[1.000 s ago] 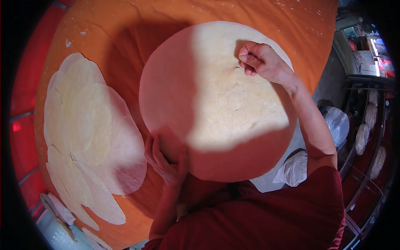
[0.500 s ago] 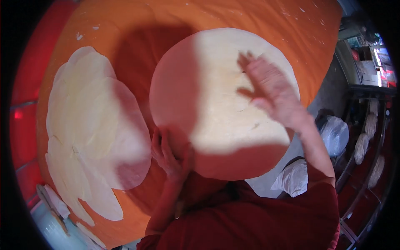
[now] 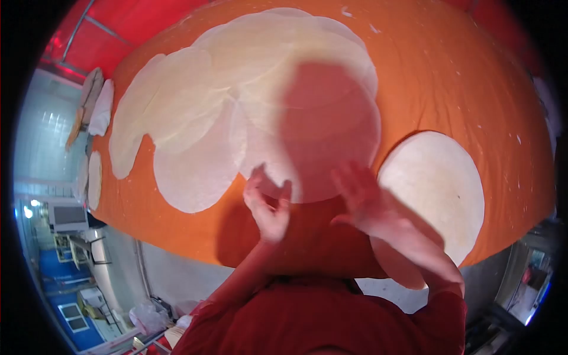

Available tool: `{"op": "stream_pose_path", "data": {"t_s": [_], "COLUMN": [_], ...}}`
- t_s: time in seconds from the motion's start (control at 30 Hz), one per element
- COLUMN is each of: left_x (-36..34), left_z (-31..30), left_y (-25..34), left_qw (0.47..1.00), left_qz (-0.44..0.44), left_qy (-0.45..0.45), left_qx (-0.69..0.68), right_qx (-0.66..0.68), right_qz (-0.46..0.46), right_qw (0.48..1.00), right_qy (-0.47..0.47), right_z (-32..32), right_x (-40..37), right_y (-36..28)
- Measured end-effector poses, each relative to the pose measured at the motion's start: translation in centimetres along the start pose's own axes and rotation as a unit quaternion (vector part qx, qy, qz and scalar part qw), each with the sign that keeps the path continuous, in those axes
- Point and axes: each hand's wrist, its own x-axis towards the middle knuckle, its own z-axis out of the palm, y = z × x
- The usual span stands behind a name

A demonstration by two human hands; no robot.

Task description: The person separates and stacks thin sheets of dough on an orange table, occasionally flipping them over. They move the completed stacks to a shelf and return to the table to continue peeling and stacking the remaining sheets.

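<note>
Several thin, pale dough rounds [image 3: 195,106] lie overlapping in a fan on an orange cloth [image 3: 426,71]. My left hand [image 3: 267,214] is right at the near edge of the closest one, thumb and fingers apart and slightly curved, with nothing in them. To its right, my right hand [image 3: 370,204] is a little blurred, its fingers spread, near the lower right edge of the same round. A separate pale round [image 3: 447,183] rests by the cloth's right front edge, partly hidden by my right forearm. My head's shadow darkens the nearest sheets.
At the left edge of the cloth lie folded cloths [image 3: 100,106] and another pale round [image 3: 94,180]. A red wall [image 3: 130,23] runs along the far side. Low on the left are a plastic bag [image 3: 149,318] and a chair [image 3: 92,248] on the floor.
My view has swung left, so the single round now appears at the right. Both hands have left that round and are at the near edge of the overlapping rounds.
</note>
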Motion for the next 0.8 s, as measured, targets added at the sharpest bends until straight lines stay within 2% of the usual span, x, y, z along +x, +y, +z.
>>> {"op": "stream_pose_path", "data": {"t_s": [0.03,0.07,0.1,0.17,0.2,0.23,0.27,0.3,0.33,0.37,0.4,0.43,0.47,0.5,0.57,0.6,0.63,0.7,0.73,0.8], "left_x": [-1.5,-0.8,0.1,2.6,4.1,4.6,5.0,5.3,5.6,5.7,5.7,5.6,5.8,5.8,5.4,5.0,4.5,3.4,2.9,2.4], "left_z": [-1.0,-1.5,-1.9,-3.1,-2.6,-2.4,-2.3,-2.2,-2.1,-1.9,-1.7,-1.6,-1.8,-2.2,-3.0,-3.1,-3.0,-2.2,-1.6,-1.0], "left_y": [-4.5,-4.1,-3.7,-5.0,-2.8,-2.7,-2.7,-2.8,-2.9,-3.0,-3.1,-3.1,-2.2,-2.7,-4.1,-4.6,-4.9,-6.0,-6.7,-7.3], "left_qw": [0.980,0.932,0.841,0.745,0.710,0.706,0.728,0.750,0.749,0.836,0.905,0.953,0.951,0.952,0.946,0.946,0.942,0.935,0.926,0.914], "left_qz": [-0.191,-0.270,-0.334,-0.467,-0.493,-0.489,-0.456,-0.421,-0.416,-0.342,-0.264,-0.183,-0.185,-0.184,-0.227,-0.228,-0.241,-0.259,-0.268,-0.280], "left_qy": [-0.010,0.028,0.062,-0.091,-0.065,-0.064,-0.113,-0.159,-0.155,-0.167,-0.172,-0.173,-0.125,-0.118,-0.175,-0.169,-0.171,-0.172,-0.152,-0.129], "left_qx": [-0.053,-0.241,-0.421,-0.469,-0.498,-0.508,-0.498,-0.485,-0.492,-0.395,-0.285,-0.166,-0.214,-0.213,-0.154,-0.156,-0.162,-0.173,-0.219,-0.264], "right_qx": [-0.047,-0.052,-0.064,-0.082,-0.093,-0.105,-0.118,-0.064,-0.008,0.050,0.044,-0.002,-0.047,-0.048,-0.094,-0.158,-0.161,-0.137,-0.139,0.101], "right_qz": [-0.060,-0.069,-0.057,-0.046,-0.045,-0.040,-0.042,-0.008,0.023,0.053,0.047,0.045,0.043,0.036,0.068,0.005,0.001,-0.083,-0.085,0.019], "right_qw": [0.997,0.996,0.996,0.995,0.990,0.978,0.976,0.991,0.998,0.997,0.998,0.996,0.988,0.988,0.993,0.986,0.986,0.987,0.986,0.993], "right_qy": [-0.019,-0.019,-0.021,-0.022,-0.099,-0.175,-0.177,-0.115,-0.049,0.018,0.019,0.080,0.141,0.142,-0.009,0.048,0.046,0.023,0.017,0.056], "right_z": [2.5,3.8,4.5,4.7,4.2,3.6,2.8,2.0,1.2,0.5,0.9,2.4,3.5,3.8,4.4,5.4,5.3,4.8,3.7,-0.2], "right_x": [1.1,1.9,2.7,4.6,5.6,6.7,8.3,10.2,12.4,14.4,16.4,18.3,19.7,20.6,21.5,21.6,22.0,23.0,23.8,25.7], "right_y": [-0.8,-1.1,-1.5,-1.6,-1.3,-0.9,-0.6,-0.3,0.0,0.3,0.9,2.0,2.8,3.4,5.3,6.8,7.8,9.7,9.9,10.1]}}
